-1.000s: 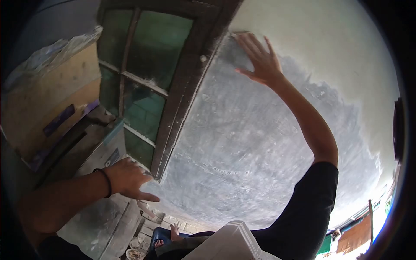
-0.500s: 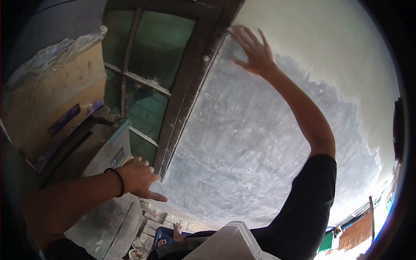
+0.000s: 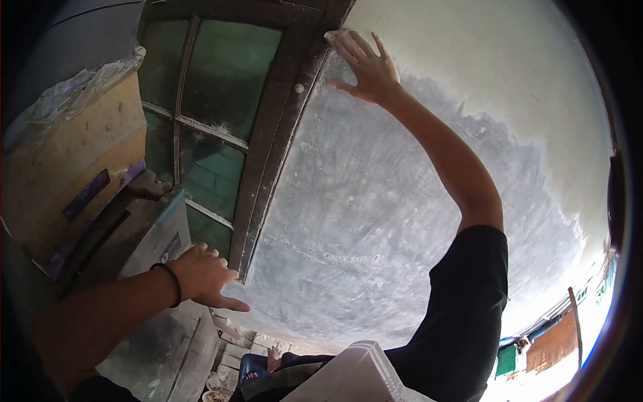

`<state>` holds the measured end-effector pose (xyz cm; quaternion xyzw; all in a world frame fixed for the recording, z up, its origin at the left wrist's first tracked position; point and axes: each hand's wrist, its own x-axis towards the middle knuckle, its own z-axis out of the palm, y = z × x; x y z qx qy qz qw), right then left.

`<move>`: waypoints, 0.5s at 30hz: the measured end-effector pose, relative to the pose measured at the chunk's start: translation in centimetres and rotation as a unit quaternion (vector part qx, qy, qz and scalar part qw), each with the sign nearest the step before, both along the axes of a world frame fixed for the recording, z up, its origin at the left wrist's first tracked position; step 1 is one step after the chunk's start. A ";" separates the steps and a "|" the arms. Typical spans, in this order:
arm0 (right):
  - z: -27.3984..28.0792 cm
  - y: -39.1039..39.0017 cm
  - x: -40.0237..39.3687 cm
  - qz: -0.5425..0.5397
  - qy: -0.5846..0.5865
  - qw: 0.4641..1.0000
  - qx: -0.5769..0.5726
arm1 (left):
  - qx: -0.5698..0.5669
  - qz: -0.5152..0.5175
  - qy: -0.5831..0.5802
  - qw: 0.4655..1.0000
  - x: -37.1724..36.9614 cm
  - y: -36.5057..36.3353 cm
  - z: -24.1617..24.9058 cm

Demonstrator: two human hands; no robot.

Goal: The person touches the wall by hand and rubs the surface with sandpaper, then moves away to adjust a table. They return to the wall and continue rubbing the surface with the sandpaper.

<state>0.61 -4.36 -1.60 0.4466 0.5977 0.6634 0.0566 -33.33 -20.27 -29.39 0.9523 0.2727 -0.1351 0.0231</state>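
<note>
Fingers (image 3: pixel 382 47) of the right hand (image 3: pixel 374 78) spread over the gray wall (image 3: pixel 375 201), upper center; left hand (image 3: pixel 202 275), lower left, is unclenched near the window frame (image 3: pixel 266 164).

window frame (image 3: pixel 284 87): top cropped, 11 o'clock
sticker (image 3: pixel 171 248): text too small, 8 o'clock
white plastic piece (image 3: pixel 362 375): bottom cropped, 6 o'clock

11 o'clock: dark-framed window (image 3: pixel 231 74) fitted with greenish panes | 10 o'clock: cardboard panel (image 3: pixel 100 144) marked in purple, topped by crumpled clear plastic (image 3: pixel 77 87) | 8 o'clock: grey cabinet (image 3: pixel 151 348) positioned upright | 7 o'clock: blue seat (image 3: pixel 249 366) partly occluded | 4 o'clock: green panel (image 3: pixel 507 360), orange-brown panel (image 3: pixel 550 350) located beside slanted post (image 3: pixel 575 321)
</note>
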 end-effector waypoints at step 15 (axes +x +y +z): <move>-1.7 -2.9 2.8 -0.009 0.026 0.999 -0.025 | 0.034 -0.012 -0.006 0.999 -0.4 0.3 -0.1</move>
